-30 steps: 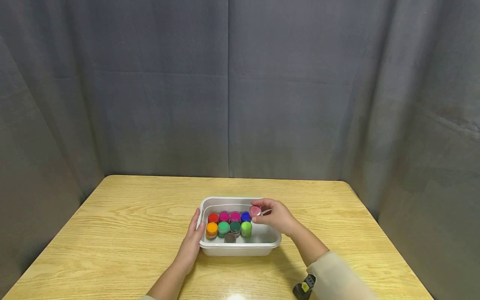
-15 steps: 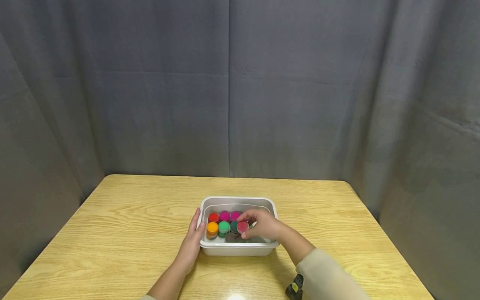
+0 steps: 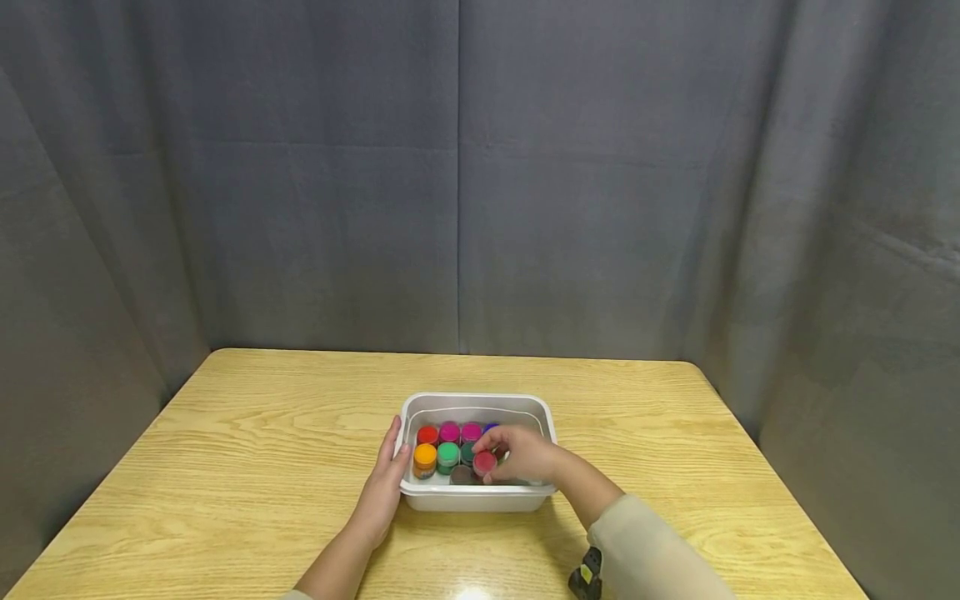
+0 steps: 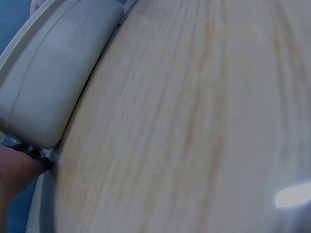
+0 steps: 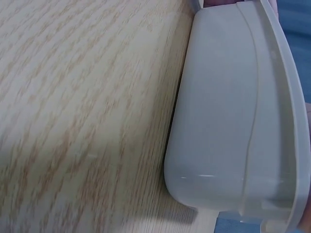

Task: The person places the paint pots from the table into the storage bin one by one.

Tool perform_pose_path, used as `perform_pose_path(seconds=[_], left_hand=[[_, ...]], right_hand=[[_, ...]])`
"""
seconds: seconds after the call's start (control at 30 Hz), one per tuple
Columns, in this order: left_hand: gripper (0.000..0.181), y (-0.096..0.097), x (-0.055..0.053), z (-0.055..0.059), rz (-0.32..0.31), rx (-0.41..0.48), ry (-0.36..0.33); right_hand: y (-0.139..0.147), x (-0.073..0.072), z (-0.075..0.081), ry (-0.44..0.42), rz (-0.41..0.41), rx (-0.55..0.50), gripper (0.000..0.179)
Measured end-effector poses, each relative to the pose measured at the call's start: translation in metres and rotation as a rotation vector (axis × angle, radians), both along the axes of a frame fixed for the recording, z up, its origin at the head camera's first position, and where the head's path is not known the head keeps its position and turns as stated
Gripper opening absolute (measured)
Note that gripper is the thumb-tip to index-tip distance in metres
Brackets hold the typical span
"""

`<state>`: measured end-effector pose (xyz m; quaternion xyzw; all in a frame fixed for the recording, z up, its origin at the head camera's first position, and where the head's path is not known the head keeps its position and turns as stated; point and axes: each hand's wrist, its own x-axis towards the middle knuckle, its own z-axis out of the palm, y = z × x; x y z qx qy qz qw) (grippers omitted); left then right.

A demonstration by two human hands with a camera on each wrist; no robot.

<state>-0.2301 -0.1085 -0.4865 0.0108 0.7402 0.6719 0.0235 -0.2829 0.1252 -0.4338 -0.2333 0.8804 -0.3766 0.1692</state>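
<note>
In the head view a white plastic tub (image 3: 480, 502) stands on the wooden table. My left hand (image 3: 381, 483) grips its left side, the thumb at the rim and the fingers along the outer wall. My right hand (image 3: 525, 457) reaches over the right side and pinches a small red paint jar (image 3: 484, 462) inside. Left of that jar is a brown jar (image 3: 461, 475). Behind are orange (image 3: 424, 457), light green (image 3: 447, 453) and dark green jars (image 3: 468, 453). A red jar (image 3: 427, 434), two magenta jars (image 3: 449, 432) and a blue jar (image 3: 491, 427) line the back. My right hand hides the tub's right part.
The wooden table (image 3: 247, 467) extends around the tub on all sides. Grey curtains (image 3: 480, 183) hang behind it and at both sides. A black strap device (image 3: 587, 573) sits at the right sleeve. Both wrist views show the tub's outer wall (image 5: 218, 107) close up.
My right hand has carried the red jar from the tub's back right corner leftward and toward the front, beside the brown jar, and lowered it. The left hand and tub have stayed put.
</note>
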Motion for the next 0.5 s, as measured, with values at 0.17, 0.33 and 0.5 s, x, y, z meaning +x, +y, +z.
perform_pose_path(seconds=[0.17,0.33,0.5], left_hand=[[0.060,0.0000,0.0001,0.0007,-0.009,0.002,-0.003],[0.059,-0.0004,0.0002,0.0017,-0.018,0.005,-0.007],[0.059,-0.0007,0.0002,0.0015,-0.017,-0.001,-0.010]], right_hand=[[-0.0016,-0.0002,-0.0016,-0.013,-0.009,0.004,0.033],[-0.0031,-0.0002,-0.0014,-0.015,-0.012,-0.006,0.034],[-0.0043,-0.0003,-0.0021,-0.006,-0.005,0.022,0.032]])
